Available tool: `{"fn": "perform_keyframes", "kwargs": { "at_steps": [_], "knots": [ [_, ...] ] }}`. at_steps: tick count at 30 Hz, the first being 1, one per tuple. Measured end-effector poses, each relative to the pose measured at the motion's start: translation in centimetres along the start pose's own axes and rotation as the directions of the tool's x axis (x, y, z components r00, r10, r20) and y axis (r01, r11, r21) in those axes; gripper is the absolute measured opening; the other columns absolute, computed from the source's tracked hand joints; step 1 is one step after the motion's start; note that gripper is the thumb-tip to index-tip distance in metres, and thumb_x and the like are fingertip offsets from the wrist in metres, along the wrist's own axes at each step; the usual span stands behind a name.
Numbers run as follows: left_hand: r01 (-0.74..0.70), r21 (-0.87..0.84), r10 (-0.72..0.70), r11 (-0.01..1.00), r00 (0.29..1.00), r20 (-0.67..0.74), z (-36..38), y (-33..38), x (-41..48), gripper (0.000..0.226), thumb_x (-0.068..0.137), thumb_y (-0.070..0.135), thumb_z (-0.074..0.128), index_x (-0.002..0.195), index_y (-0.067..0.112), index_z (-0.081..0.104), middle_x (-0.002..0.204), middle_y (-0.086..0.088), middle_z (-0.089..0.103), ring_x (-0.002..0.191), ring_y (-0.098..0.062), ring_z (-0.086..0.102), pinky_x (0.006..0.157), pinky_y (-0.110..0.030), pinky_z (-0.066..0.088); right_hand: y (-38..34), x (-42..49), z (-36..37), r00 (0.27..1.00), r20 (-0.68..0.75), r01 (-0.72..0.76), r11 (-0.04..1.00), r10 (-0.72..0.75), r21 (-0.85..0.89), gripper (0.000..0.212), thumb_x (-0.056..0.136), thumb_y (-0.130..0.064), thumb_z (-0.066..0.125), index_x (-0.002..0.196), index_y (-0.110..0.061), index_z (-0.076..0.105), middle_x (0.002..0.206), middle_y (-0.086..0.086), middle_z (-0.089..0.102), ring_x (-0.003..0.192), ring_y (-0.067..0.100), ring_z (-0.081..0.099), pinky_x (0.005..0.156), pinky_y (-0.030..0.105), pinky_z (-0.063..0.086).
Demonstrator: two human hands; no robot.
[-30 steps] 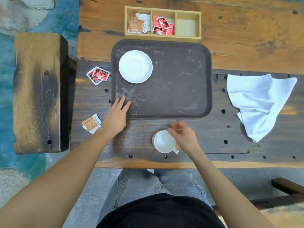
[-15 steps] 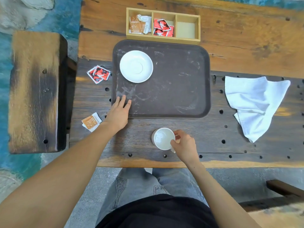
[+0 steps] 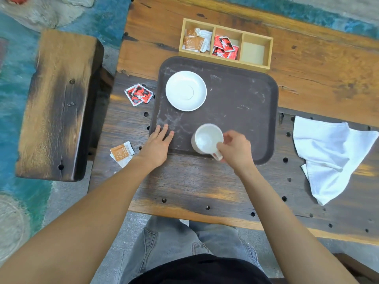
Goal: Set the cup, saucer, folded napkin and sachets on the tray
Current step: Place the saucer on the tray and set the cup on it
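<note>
Now the right hand (image 3: 235,149) grips the white cup (image 3: 207,138) over the brown tray's (image 3: 242,111) near edge, while the left hand (image 3: 156,146) rests flat, fingers spread, on its near-left corner.

**No legible text on the sachets**

Printing shows on the orange sachets (image 3: 122,153) lying on the table beside the tray, and on those in the left compartment of the wooden box (image 3: 225,44), but the letters are too small and blurred to read. The red sachets (image 3: 139,94) carry black and white graphics only, with no word that can be made out. No numbers, brands or signs are readable.
</note>
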State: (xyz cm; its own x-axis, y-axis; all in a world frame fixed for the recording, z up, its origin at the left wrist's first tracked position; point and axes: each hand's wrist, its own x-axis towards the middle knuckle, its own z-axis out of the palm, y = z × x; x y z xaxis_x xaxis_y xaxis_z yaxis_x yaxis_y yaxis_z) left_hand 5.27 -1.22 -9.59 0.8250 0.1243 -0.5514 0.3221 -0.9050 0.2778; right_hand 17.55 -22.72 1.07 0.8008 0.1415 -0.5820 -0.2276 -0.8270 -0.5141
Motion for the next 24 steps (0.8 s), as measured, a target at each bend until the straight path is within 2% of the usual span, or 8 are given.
{"fn": "perform_keyframes", "kwargs": {
  "at_steps": [2, 5, 7, 9, 12, 14, 20, 24],
  "knots": [
    [0.005, 0.004, -0.005, 1.000, 1.000, 0.005, 0.0, 0.0, 0.0, 0.083, 0.094, -0.009, 0.045, 0.164, 0.014, 0.006, 0.171, -0.013, -0.011, 0.158, -0.035, -0.008, 0.126, -0.040, 0.006, -2.6, 2.5, 0.4, 1.000, 0.011, -0.027, 0.995, 0.026, 0.092, 0.022, 0.081, -0.011, 0.062, 0.102, -0.010, 0.068, 0.103, 0.006, 0.071, 0.094, 0.032, 0.073, 0.073, 0.048, 0.066],
    [0.015, 0.018, -0.015, 1.000, 1.000, 0.020, -0.1, 0.0, 0.1, 0.085, 0.093, -0.008, 0.047, 0.164, 0.016, 0.004, 0.171, -0.012, -0.012, 0.158, -0.033, -0.009, 0.126, -0.039, 0.009, -6.6, 5.6, 0.9, 0.999, 0.013, -0.045, 0.979, 0.043, 0.197, 0.013, 0.081, -0.011, 0.061, 0.093, -0.009, 0.064, 0.100, 0.010, 0.072, 0.078, 0.033, 0.077, 0.060, 0.047, 0.066],
    [0.023, 0.036, -0.024, 0.999, 0.999, 0.026, 0.0, 0.1, 0.2, 0.087, 0.093, -0.006, 0.049, 0.164, 0.016, 0.003, 0.171, -0.011, -0.013, 0.158, -0.032, -0.009, 0.126, -0.038, 0.012, -8.9, 7.2, 1.3, 0.999, 0.010, -0.041, 0.975, 0.039, 0.219, 0.004, 0.080, -0.011, 0.060, 0.083, -0.012, 0.060, 0.090, 0.008, 0.070, 0.070, 0.035, 0.077, 0.061, 0.049, 0.066],
    [0.025, 0.057, -0.027, 0.998, 0.999, 0.031, 0.0, 0.1, 0.3, 0.087, 0.094, -0.004, 0.050, 0.164, 0.017, 0.003, 0.171, -0.011, -0.012, 0.158, -0.032, -0.008, 0.127, -0.038, 0.013, -10.7, 8.5, 1.7, 0.999, 0.010, -0.042, 0.975, 0.041, 0.217, 0.007, 0.080, -0.011, 0.060, 0.077, -0.015, 0.055, 0.090, 0.008, 0.069, 0.068, 0.038, 0.076, 0.061, 0.050, 0.066],
    [0.029, 0.065, -0.031, 0.997, 0.999, 0.032, 0.0, 0.1, 0.4, 0.086, 0.094, -0.003, 0.050, 0.164, 0.017, 0.003, 0.171, -0.010, -0.011, 0.158, -0.032, -0.007, 0.127, -0.038, 0.015, -12.4, 10.3, 2.3, 0.999, 0.011, -0.046, 0.978, 0.045, 0.205, 0.009, 0.083, -0.012, 0.064, 0.089, -0.012, 0.058, 0.105, 0.011, 0.067, 0.081, 0.038, 0.075, 0.060, 0.049, 0.066],
    [0.028, 0.064, -0.030, 0.998, 0.999, 0.024, 0.0, 0.1, 0.3, 0.086, 0.095, -0.002, 0.051, 0.163, 0.018, 0.004, 0.171, -0.010, -0.011, 0.158, -0.032, -0.007, 0.126, -0.039, 0.017, -13.1, 11.3, 2.6, 0.998, 0.017, -0.061, 0.978, 0.059, 0.197, 0.016, 0.084, -0.013, 0.066, 0.097, -0.011, 0.058, 0.105, 0.010, 0.064, 0.087, 0.037, 0.074, 0.064, 0.050, 0.066],
    [0.031, 0.073, -0.033, 0.997, 0.999, 0.026, -0.1, 0.1, 0.1, 0.086, 0.095, -0.002, 0.051, 0.164, 0.019, 0.004, 0.171, -0.008, -0.011, 0.158, -0.030, -0.007, 0.123, -0.039, 0.024, -13.6, 12.2, 3.6, 0.995, 0.036, -0.100, 0.975, 0.095, 0.200, 0.024, 0.085, -0.013, 0.067, 0.107, -0.005, 0.065, 0.109, 0.012, 0.064, 0.083, 0.037, 0.073, 0.055, 0.049, 0.065],
    [0.025, 0.076, -0.027, 0.997, 0.999, 0.031, -0.2, 0.1, 0.1, 0.085, 0.096, -0.004, 0.050, 0.163, 0.018, 0.004, 0.171, -0.010, -0.011, 0.158, -0.031, -0.007, 0.127, -0.038, 0.016, -12.9, 12.3, 4.2, 0.994, 0.035, -0.110, 0.967, 0.104, 0.230, 0.031, 0.086, -0.013, 0.064, 0.116, -0.005, 0.065, 0.110, 0.009, 0.063, 0.072, 0.031, 0.070, 0.066, 0.050, 0.066]
  ]
}}
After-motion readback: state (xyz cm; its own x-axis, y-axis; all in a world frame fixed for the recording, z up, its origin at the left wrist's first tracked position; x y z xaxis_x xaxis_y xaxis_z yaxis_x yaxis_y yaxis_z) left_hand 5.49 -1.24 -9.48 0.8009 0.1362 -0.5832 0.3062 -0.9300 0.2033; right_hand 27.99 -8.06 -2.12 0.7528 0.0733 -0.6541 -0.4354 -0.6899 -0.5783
